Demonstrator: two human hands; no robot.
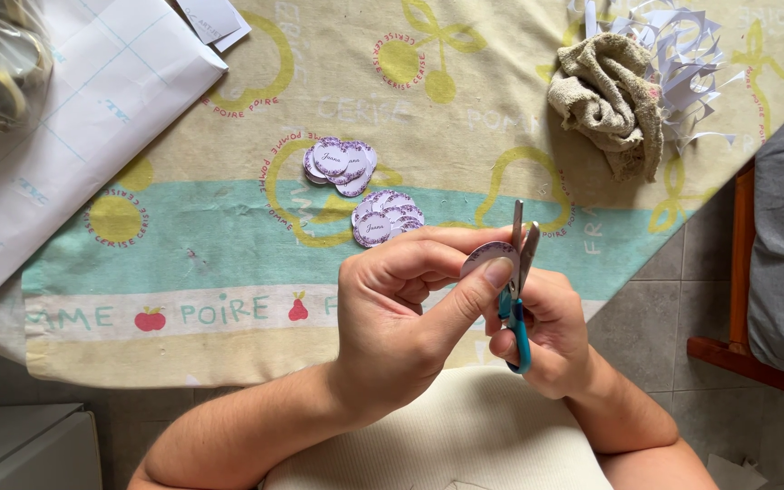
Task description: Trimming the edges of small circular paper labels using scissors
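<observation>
Trimming a paper disc (487,256): left hand (401,313) pinches it, right hand (546,327) grips the scissors (519,272), blades nearly together. Next, likely turning the disc into the blades.

Both hands (401,308) raised, fingers (478,281) pinched.

The pale yellow fruit-print cloth (229,263) over the counter bears yellow cherry and pear outlines, a turquoise band and small red apples; the small round paper discs (383,218) are white with purple floral rims; the little scissors (519,299) have teal handles; the crumpled rag (610,95) is beige; the paper offcuts (691,54) are white.
</observation>
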